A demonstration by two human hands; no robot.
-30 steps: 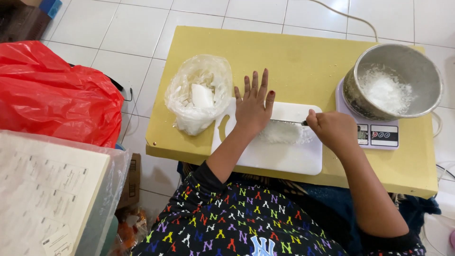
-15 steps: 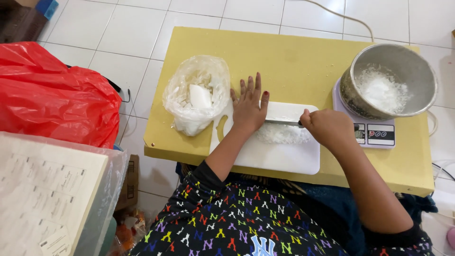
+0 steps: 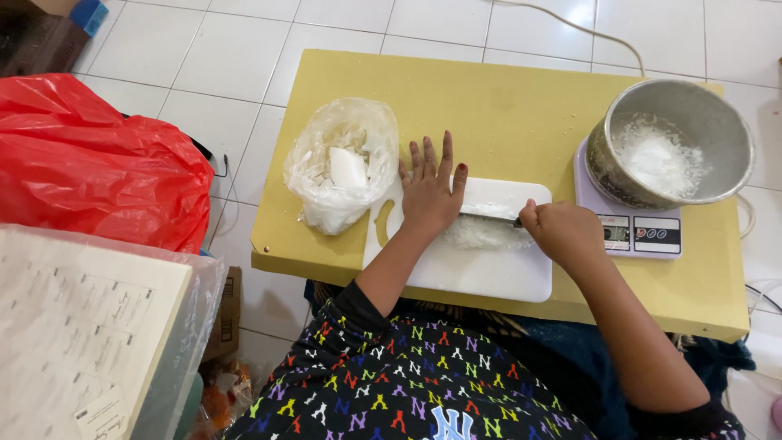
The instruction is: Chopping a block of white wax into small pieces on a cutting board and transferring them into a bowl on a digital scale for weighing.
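A white cutting board point(image 3: 472, 273) lies on a yellow table point(image 3: 505, 106). My left hand point(image 3: 430, 191) rests flat, fingers spread, on top of a knife blade point(image 3: 489, 218) over a pile of white chopped stuff point(image 3: 481, 235). My right hand point(image 3: 562, 232) grips the knife's handle at the board's right edge. A clear plastic bag point(image 3: 342, 163) with white chunks sits just left of my left hand.
A metal bowl point(image 3: 692, 122) holding white shreds stands on a pale kitchen scale point(image 3: 643, 236) at the right. A red plastic bag point(image 3: 90, 163) lies on the tiled floor to the left. A wrapped stack of printed sheets point(image 3: 73, 326) is at lower left.
Both hands and the knife stay on the board, shifting only slightly over the white pile. The camera view has drifted a little.
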